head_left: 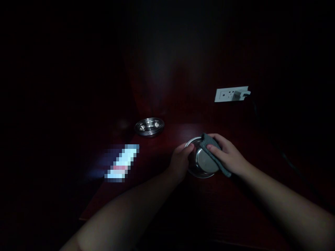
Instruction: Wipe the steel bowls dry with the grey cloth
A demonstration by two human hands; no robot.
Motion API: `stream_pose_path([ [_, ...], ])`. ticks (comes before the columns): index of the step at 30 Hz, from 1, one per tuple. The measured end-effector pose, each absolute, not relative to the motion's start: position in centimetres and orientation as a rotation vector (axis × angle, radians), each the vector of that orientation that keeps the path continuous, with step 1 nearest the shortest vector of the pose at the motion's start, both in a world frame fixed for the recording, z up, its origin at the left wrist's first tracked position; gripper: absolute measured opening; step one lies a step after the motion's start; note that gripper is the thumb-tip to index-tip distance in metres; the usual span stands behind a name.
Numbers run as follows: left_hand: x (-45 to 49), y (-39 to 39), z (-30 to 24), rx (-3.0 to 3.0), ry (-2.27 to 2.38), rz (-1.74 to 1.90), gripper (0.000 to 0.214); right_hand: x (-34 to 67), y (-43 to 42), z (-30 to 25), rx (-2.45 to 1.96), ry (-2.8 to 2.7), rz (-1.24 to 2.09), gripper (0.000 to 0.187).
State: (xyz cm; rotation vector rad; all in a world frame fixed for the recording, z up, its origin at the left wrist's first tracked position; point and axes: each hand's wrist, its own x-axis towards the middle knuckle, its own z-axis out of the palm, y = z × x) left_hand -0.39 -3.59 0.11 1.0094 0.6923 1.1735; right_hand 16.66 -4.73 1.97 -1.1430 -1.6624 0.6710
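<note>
A shiny metal bowl (205, 163) is held up between both hands, its rounded outer base turned toward me. My left hand (181, 161) grips the bowl's left rim, thumb on the outside. Folded over the right edge of the bowl is a dark grey-green cloth (215, 155). My right hand (228, 153) pinches this cloth against the metal, with the thumb on top and the other fingers partly hidden behind. Further back on the left, a small stack of metal bowls (149, 127) stands on the dark red tabletop (167, 146).
A bright, pixelated phone-like rectangle (123, 163) lies at the left. On the back wall is a white socket plate (222, 94) with a plug (242, 94) in it; a dark cable (288, 160) runs down the right side. The surroundings are very dark.
</note>
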Motion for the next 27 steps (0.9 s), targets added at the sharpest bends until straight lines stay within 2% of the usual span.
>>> stream_pose_path([
  [5, -0.4, -3.9, 1.1, 0.884, 0.526, 1.151, 0.026, 16.5, -4.6, 2.3, -1.119, -1.373, 0.803, 0.035],
  [8, -0.4, -3.8, 1.3, 0.856, 0.502, 1.127, 0.023, 16.3, -4.6, 2.6, -1.133, -1.174, 0.795, 0.039],
  [12, -0.2, -3.5, 0.5, 0.967, 0.615, 1.036, 0.032, 16.3, -4.3, 2.6, -1.156, -1.016, 0.753, 0.047],
  [16, -0.3, -3.4, 0.1, 1.053, 0.669, 1.058, 0.042, 16.4, -3.9, 2.2, -1.198, -1.108, 0.74, 0.05],
  [27, -1.2, -3.4, 0.5, 1.234, 0.673, 1.146, 0.035, 16.3, -4.4, 1.7, -1.308, -1.52, 0.574, 0.042],
])
